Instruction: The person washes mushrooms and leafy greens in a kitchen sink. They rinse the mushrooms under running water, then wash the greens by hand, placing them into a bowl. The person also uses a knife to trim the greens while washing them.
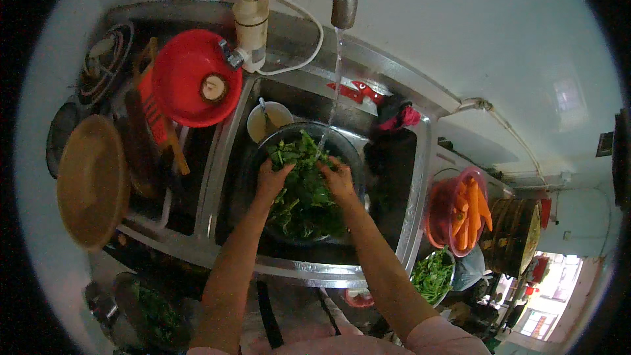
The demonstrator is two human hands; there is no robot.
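A heap of leafy greens (pixel 308 197) fills a large round basin (pixel 362 172) standing in the stainless steel sink (pixel 394 197). My left hand (pixel 273 177) grips the greens at the basin's left side, thumb pointing inward. On the right, my right hand (pixel 337 177) has its fingers curled into the leaves. Both hands lift part of the bunch toward the far rim. Water (pixel 338 64) runs from the metal faucet (pixel 343 0) and falls onto the greens beside my right hand. The basin's lower wall is mostly hidden by leaves and shadow.
Behind the basin stands a white bowl (pixel 278 114) with a spoon. A red plastic basin (pixel 192 69) and a brown basin (pixel 93 182) sit at left. Red-handled tools (pixel 355 92) and a dark cloth (pixel 394 111) lie by the back edge. Carrots (pixel 471 212) fill a basket at right.
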